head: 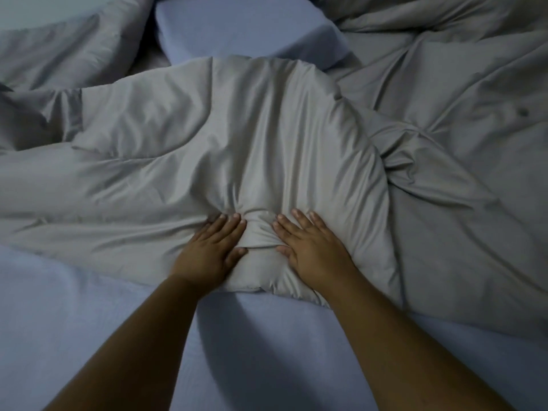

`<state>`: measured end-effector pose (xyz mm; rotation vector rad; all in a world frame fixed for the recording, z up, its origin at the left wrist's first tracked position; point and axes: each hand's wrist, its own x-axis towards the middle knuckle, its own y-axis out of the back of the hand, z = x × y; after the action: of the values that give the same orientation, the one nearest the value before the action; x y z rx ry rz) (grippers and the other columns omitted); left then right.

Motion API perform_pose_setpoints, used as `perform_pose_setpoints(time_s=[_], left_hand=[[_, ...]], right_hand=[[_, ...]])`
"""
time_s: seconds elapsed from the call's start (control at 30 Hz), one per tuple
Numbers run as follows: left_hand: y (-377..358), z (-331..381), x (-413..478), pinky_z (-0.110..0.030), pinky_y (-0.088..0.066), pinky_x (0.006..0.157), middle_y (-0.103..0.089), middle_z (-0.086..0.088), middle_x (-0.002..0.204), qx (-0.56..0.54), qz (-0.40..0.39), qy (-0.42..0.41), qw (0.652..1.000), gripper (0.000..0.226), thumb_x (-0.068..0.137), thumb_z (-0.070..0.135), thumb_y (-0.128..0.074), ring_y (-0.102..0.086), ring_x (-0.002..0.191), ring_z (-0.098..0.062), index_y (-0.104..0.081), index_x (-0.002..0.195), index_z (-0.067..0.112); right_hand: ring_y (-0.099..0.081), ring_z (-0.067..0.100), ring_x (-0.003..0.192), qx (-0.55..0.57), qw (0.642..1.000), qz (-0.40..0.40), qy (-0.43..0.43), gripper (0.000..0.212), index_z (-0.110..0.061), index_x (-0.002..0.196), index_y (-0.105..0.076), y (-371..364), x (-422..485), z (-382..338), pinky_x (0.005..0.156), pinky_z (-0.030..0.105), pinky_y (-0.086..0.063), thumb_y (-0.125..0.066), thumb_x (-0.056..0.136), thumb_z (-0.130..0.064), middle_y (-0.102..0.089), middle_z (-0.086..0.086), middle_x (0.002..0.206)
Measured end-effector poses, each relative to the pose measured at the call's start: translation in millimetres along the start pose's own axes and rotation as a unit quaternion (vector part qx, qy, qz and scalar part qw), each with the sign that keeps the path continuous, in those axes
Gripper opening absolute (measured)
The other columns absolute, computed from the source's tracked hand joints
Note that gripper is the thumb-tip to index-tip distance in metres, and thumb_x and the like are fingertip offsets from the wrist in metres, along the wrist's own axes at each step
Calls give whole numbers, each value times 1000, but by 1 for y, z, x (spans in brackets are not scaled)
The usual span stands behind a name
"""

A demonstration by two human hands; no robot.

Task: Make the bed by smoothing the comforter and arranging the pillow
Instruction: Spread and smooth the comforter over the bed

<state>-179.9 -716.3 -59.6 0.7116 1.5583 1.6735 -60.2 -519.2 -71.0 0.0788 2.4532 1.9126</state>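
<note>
Covering most of the bed, the grey comforter (267, 137) lies rumpled across a pale blue sheet (74, 321). Its fabric is smooth with a slight sheen and is marked by long folds and deep creases, the heaviest cluster lying at centre right. The comforter's near edge runs diagonally across the lower part of the view, leaving the blue sheet bare in front of it. A raised, padded fold occupies the middle of the comforter and ends in a rounded bulge at the near edge.

At the far side, a blue pillow (237, 25) sits partly tucked behind the comforter's upper fold. A grey pillow (68, 40) rests at the far left, touching the comforter.

Both bare forearms extend from the bottom of the view. The left hand (207, 250) lies flat, palm down, fingers spread, on the bulge; it grips nothing. The right hand (308, 250) is just beside it, also flat and spread, pressing down. A small ridge of pinched fabric stands between the two thumbs.
</note>
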Motion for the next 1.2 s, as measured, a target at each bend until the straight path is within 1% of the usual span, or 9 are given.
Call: perform_pose_setpoints(time_s=[0.07, 0.13, 0.2, 0.3, 0.5, 0.73, 0.83, 0.97, 1.2], left_hand=[[0, 6, 3, -28, -7, 115, -33, -4, 148, -23, -3, 2, 1000, 68, 91, 58, -10, -25, 141, -25, -33, 141, 18], [1, 5, 3, -27, -10, 114, -38, -3, 147, -54, -2, 16, 998, 51, 97, 45, -26, -28, 140, -23, -37, 139, 19], [5, 3, -4, -22, -11, 112, -40, 1, 146, -72, -10, 16, 997, 42, 98, 35, -35, -29, 139, -17, -40, 138, 23], [18, -2, -29, -22, -18, 110, -43, 3, 145, -86, -44, -3, 995, 41, 98, 38, -32, -33, 137, -14, -43, 137, 29], [46, -15, -126, -27, -22, 109, -44, -1, 144, -95, -137, -66, 984, 44, 98, 43, -26, -36, 135, -20, -39, 139, 33], [59, -49, -231, -29, -30, 106, -45, -2, 144, -89, -170, -108, 976, 43, 98, 42, -27, -40, 131, -19, -37, 139, 33], [60, -54, -259, -29, -30, 106, -44, -3, 144, -100, -169, -106, 975, 43, 98, 42, -27, -40, 131, -20, -37, 139, 34], [69, -53, -289, -28, -28, 107, -44, 1, 144, -115, -151, -110, 976, 43, 98, 41, -28, -36, 134, -17, -39, 139, 31], [97, -69, -337, -29, -32, 103, -46, 1, 143, -93, -200, -142, 965, 44, 98, 44, -26, -43, 128, -19, -38, 138, 35]], right_hand=[[-28, 22, 140, 19, 1000, 12, -6, 47, -19, 140, -38, 0, -1, -4, 115, 37, 0, -32, 97, -38, -39, -1, 147], [-34, 24, 137, 44, 998, 28, -19, 44, -16, 135, -46, 3, -4, -11, 116, 37, -9, -36, 96, -35, -46, 2, 143], [-32, 20, 138, 54, 998, 21, -37, 43, -18, 135, -46, 8, -11, -21, 116, 30, -9, -35, 98, -35, -45, 0, 144], [-28, 13, 139, 73, 995, -6, -63, 42, -20, 137, -44, 15, -31, -46, 114, 23, -5, -34, 99, -36, -42, -3, 146], [-29, 11, 139, 85, 986, -58, -129, 43, -22, 139, -40, 21, -96, -143, 113, 23, -11, -34, 98, -38, -41, -3, 147], [-27, 13, 139, 95, 978, -73, -168, 44, -22, 140, -37, 5, -149, -259, 111, 21, -9, -33, 99, -37, -37, 0, 149], [-30, 16, 138, 95, 978, -67, -172, 44, -19, 140, -38, 5, -164, -286, 106, 17, -6, -34, 99, -36, -37, 3, 149], [-28, 14, 138, 106, 974, -74, -184, 44, -22, 140, -37, 8, -179, -308, 107, 18, -8, -33, 99, -37, -37, 1, 149], [-28, 14, 138, 118, 965, -75, -221, 46, -24, 141, -36, 15, -208, -374, 104, 16, -7, -33, 98, -41, -35, 0, 150]])
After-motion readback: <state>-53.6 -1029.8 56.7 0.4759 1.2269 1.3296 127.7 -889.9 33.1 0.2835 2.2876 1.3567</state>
